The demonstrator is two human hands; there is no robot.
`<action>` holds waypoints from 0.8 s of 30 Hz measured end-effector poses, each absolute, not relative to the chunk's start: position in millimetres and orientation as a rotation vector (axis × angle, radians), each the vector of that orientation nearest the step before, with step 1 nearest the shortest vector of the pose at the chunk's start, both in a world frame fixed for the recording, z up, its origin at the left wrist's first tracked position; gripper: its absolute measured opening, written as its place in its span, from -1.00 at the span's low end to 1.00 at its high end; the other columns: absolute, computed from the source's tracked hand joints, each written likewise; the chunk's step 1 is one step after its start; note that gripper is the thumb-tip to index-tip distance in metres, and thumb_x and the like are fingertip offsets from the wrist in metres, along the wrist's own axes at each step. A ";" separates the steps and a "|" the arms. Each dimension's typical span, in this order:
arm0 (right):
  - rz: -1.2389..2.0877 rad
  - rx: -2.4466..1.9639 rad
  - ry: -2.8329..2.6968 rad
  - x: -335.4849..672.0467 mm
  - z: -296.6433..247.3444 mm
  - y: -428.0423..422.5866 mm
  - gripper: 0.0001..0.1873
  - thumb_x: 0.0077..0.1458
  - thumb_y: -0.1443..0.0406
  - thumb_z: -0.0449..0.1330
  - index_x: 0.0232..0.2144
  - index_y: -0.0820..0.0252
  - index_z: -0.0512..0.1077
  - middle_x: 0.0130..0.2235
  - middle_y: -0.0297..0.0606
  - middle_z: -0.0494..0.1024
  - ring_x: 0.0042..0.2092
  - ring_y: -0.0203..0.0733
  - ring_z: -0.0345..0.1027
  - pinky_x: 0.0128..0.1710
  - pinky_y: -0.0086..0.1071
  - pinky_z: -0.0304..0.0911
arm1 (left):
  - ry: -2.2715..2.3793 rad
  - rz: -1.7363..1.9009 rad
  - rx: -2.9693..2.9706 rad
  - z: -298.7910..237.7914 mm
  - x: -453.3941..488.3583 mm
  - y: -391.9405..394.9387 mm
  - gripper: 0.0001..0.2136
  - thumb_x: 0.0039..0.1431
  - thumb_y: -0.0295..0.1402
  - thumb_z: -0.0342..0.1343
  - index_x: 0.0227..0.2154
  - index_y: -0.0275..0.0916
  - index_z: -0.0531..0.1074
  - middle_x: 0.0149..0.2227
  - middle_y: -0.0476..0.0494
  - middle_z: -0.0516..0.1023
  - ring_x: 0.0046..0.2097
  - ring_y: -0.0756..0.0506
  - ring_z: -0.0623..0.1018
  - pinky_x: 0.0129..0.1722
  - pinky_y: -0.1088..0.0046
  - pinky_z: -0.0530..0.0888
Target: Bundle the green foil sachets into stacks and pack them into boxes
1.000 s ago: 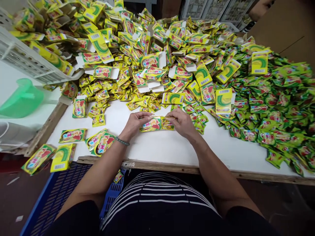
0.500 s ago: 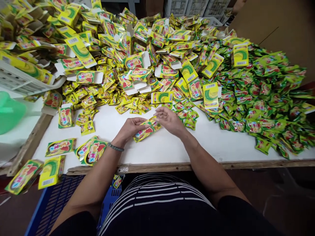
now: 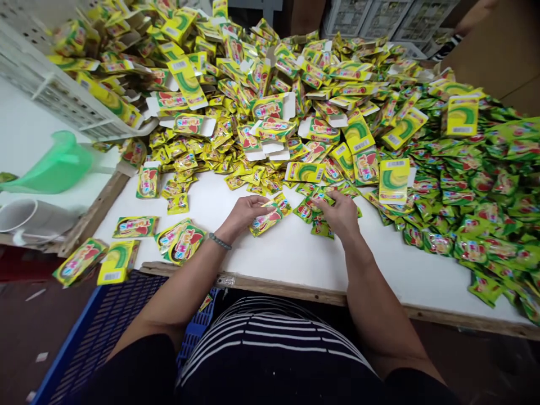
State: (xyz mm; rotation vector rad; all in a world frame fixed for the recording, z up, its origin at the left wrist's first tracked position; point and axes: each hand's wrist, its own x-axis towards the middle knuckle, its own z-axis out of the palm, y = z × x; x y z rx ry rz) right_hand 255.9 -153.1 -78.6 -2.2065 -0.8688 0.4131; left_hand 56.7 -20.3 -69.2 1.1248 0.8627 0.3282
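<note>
At the far left, a white plastic mug (image 3: 46, 216) with a handle sits just below a translucent green plastic scoop (image 3: 63, 169). Above them, a white perforated plastic crate (image 3: 110, 130) holds yellow cardboard cartons.

To the right, at the near left corner of the white worktop (image 3: 282, 259), a green-and-yellow printed carton (image 3: 80, 261) lies beside a yellow barcoded carton (image 3: 118, 261). Below this corner is a blue slatted plastic crate (image 3: 99, 323). Two overlapping green-and-yellow cartons (image 3: 181, 241) lie near the left wrist, which wears a dark beaded bracelet (image 3: 220, 242).

The left hand (image 3: 247, 215) has its grip closed on a small flat yellow-and-green cardboard box (image 3: 268, 219), over the middle of the worktop; a small shiny yellow sachet (image 3: 283, 203) shows at the box's right end. Behind, yellow cartons with open white flaps (image 3: 272, 107) are heaped over more yellow sachets (image 3: 181, 160).

Further right, the right hand (image 3: 341, 215) touches small shiny green sachets (image 3: 304, 211), thumb and fingers among them; whether its grip is pinching one cannot be told. A large heap of green sachets (image 3: 464, 191) covers the worktop's right side.
</note>
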 end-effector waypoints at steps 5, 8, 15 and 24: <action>0.777 -1.574 -0.701 222.3 -82.2 -139.2 -0.58 -0.12 -0.04 0.33 -0.37 0.14 0.42 -0.42 -0.38 0.48 -0.47 -0.32 0.31 -0.41 -0.37 0.33 | 0.810 0.371 1.138 -67.5 56.2 -21.9 -0.54 -0.34 -0.26 0.49 -0.33 -0.34 0.50 -0.54 -0.01 0.56 -0.55 0.06 0.47 -0.54 0.58 0.34; 0.740 -1.608 -0.766 211.6 -83.3 -135.0 -0.61 -0.14 -0.02 0.34 -0.42 0.15 0.46 -0.45 -0.38 0.49 -0.45 -0.29 0.28 -0.41 -0.36 0.29 | 0.765 0.371 1.109 -61.8 56.6 -24.5 -0.55 -0.32 -0.27 0.49 -0.32 -0.35 0.51 -0.53 -0.02 0.57 -0.52 0.05 0.50 -0.49 0.55 0.40; 0.626 -1.714 -1.052 208.0 -80.1 -136.4 -0.66 -0.04 0.00 0.26 -0.50 0.15 0.52 -0.45 -0.33 0.43 -0.38 -0.24 0.25 -0.35 -0.31 0.24 | 0.719 0.348 1.073 -64.6 57.3 -26.7 -0.52 -0.39 -0.34 0.50 -0.29 -0.35 0.56 -0.37 -0.10 0.64 -0.38 -0.01 0.58 -0.28 0.43 0.52; 0.511 -1.788 -1.078 203.5 -89.6 -130.0 -0.63 0.12 0.00 0.13 -0.50 0.08 0.54 0.00 -0.16 0.45 0.08 0.02 0.19 0.18 0.02 0.05 | 0.754 0.445 1.003 -62.2 58.5 -28.5 -0.50 -0.44 -0.35 0.51 -0.30 -0.34 0.55 -0.42 -0.06 0.63 -0.39 -0.03 0.59 -0.26 0.41 0.52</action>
